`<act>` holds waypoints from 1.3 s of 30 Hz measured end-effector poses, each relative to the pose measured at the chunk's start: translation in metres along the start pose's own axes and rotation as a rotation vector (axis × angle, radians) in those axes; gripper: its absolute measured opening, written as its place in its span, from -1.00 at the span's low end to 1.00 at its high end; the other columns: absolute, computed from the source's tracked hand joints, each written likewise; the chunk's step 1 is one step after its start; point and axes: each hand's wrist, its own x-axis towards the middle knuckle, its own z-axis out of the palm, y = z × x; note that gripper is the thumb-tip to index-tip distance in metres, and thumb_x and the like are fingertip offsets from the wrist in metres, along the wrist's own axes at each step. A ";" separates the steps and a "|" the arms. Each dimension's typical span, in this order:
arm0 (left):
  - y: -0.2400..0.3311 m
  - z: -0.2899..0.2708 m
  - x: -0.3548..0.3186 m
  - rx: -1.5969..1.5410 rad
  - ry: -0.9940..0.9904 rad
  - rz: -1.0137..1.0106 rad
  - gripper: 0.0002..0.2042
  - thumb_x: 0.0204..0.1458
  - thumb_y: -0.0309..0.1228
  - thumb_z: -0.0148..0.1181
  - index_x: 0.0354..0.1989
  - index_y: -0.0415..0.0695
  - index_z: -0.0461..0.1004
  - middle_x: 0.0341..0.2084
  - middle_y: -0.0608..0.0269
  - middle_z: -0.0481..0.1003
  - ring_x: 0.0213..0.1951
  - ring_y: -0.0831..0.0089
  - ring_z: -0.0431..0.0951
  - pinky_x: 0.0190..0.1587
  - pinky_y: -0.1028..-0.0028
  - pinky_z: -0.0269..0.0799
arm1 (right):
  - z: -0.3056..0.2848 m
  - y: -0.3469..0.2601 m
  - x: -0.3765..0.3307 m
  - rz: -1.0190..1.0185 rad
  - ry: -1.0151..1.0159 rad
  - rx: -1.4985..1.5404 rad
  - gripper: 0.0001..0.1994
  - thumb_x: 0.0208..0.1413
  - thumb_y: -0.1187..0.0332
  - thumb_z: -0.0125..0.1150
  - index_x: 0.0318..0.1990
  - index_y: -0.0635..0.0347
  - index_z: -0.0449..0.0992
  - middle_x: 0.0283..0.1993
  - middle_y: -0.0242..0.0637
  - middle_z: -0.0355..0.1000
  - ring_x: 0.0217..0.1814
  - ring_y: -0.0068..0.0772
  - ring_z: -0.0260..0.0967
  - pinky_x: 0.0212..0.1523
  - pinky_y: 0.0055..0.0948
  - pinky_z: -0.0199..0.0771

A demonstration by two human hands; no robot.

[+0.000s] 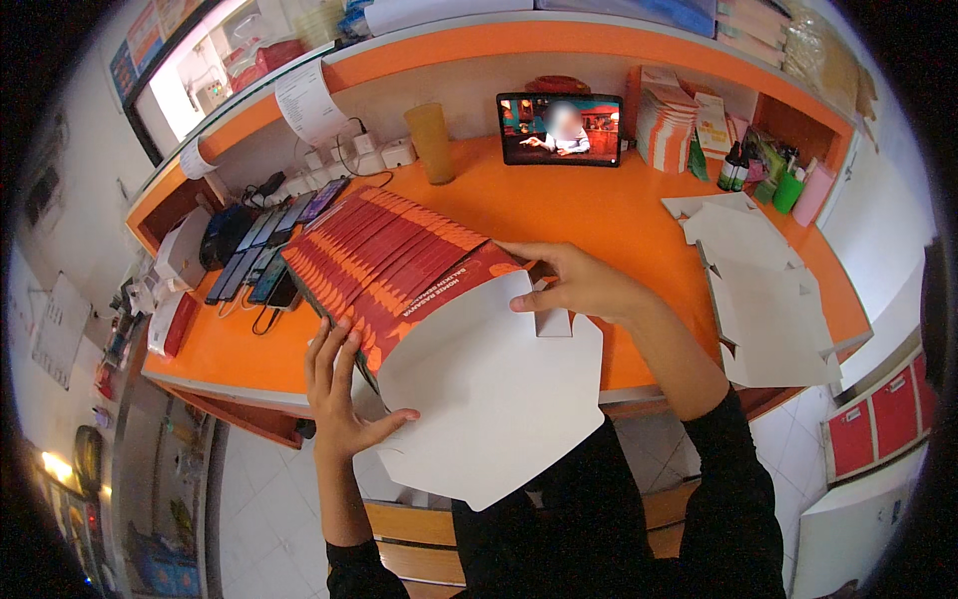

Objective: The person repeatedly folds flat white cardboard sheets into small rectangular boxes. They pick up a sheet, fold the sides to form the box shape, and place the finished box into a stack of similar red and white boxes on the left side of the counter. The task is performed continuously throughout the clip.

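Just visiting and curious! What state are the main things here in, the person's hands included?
Red cartons: stacked, overlapping like fanned cards
White-faced carton: unfolded, pale side showing
Left grip: spread open, thumb on the white-faced carton
Right grip: closed on that carton's edge
Tablet: upright, screen on
Yellow cup: upright, contents hidden
Phones: lying side by side
White card pieces: flat, loosely overlapping
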 end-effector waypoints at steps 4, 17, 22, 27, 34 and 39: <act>0.000 0.001 -0.001 0.037 0.003 0.020 -0.04 -0.44 0.17 0.48 0.19 -0.12 0.34 0.17 0.04 0.33 0.26 -0.04 0.19 0.26 0.02 0.10 | 0.002 -0.003 0.004 0.038 0.052 -0.069 -0.36 -0.10 0.42 0.46 0.21 0.22 0.38 -0.09 -0.21 0.48 -0.10 -0.45 0.39 -0.06 -0.46 0.44; 0.005 0.008 0.001 0.014 0.025 -0.007 -0.04 -0.42 0.28 0.43 0.17 -0.05 0.30 0.17 0.02 0.28 0.29 -0.09 0.12 0.28 -0.06 0.03 | 0.002 0.048 0.018 0.002 0.096 -0.263 -0.52 -0.09 0.25 0.47 -0.07 0.36 0.47 -0.28 -0.17 0.52 -0.25 -0.39 0.48 -0.17 -0.43 0.50; -0.005 0.030 0.006 -0.155 0.136 0.052 -0.01 -0.39 0.33 0.37 0.21 0.03 0.15 0.20 -0.08 0.18 0.32 -0.19 0.02 0.29 -0.18 -0.07 | -0.002 0.065 0.016 -0.159 0.118 -0.209 -0.50 -0.16 0.36 0.46 -0.03 0.37 0.45 -0.24 -0.17 0.53 -0.21 -0.37 0.48 -0.13 -0.42 0.48; -0.007 0.030 -0.001 -0.167 0.113 0.052 -0.07 -0.33 0.30 0.35 0.20 0.02 0.18 0.19 -0.07 0.20 0.32 -0.18 0.03 0.29 -0.16 -0.07 | -0.002 0.069 0.017 -0.098 0.060 -0.039 -0.43 -0.21 0.40 0.50 0.02 0.34 0.42 -0.16 -0.18 0.52 -0.13 -0.35 0.47 -0.07 -0.41 0.46; -0.007 0.020 0.001 -0.157 0.081 0.069 -0.05 -0.37 0.28 0.39 0.19 0.02 0.20 0.19 -0.06 0.21 0.32 -0.17 0.04 0.30 -0.16 -0.07 | -0.008 0.067 0.021 -0.147 0.053 -0.410 -0.34 -0.25 0.36 0.55 0.06 0.26 0.35 -0.03 -0.09 0.45 0.08 -0.24 0.39 0.11 -0.30 0.38; 0.001 -0.001 0.004 -0.151 -0.096 0.054 0.05 -0.49 0.11 0.55 0.25 0.02 0.11 0.25 -0.04 0.12 0.34 -0.19 -0.01 0.34 -0.16 -0.11 | -0.009 0.072 0.029 -0.261 0.073 -0.447 -0.35 -0.25 0.32 0.54 0.04 0.26 0.35 -0.08 -0.11 0.47 0.01 -0.21 0.42 0.04 -0.29 0.39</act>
